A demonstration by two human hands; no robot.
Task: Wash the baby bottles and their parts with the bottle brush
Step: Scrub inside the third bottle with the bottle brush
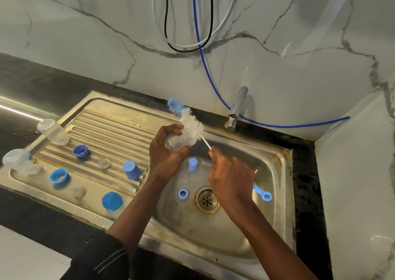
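Your left hand [164,151] is curled round a clear bottle [179,144], thumb over the top, holding it above the back-left of the sink [280,168]; your right hand [230,179] pinches the thin white stem of the bottle brush [192,127] at the fingertips. The brush's long axis runs diagonally, stem low right, blue tuft pointing up-left at the wall; the white bristles sit against the bottle's upper side. Can't tell whether any bristles are inside, or which way the bottle's mouth faces; your fingers cover its left end.

In the basin: small blue cap [192,164] upright just below the bottle; blue ring [183,194] beside the drain [207,198]; blue loop handle [264,194] with its left end hidden behind your right hand.

On the drainboard [111,130]: second bottle [53,131] at the back left; third bottle [19,161] at the frame edge, blurred; dark blue collar [81,151]; light blue collar [59,175]; tall blue cap [131,170]; round blue lid [112,201]; two clear teats [104,163] [79,192], hard to make out.

Tap [237,108] stands behind the basin; blue hose [213,81] trails past it.
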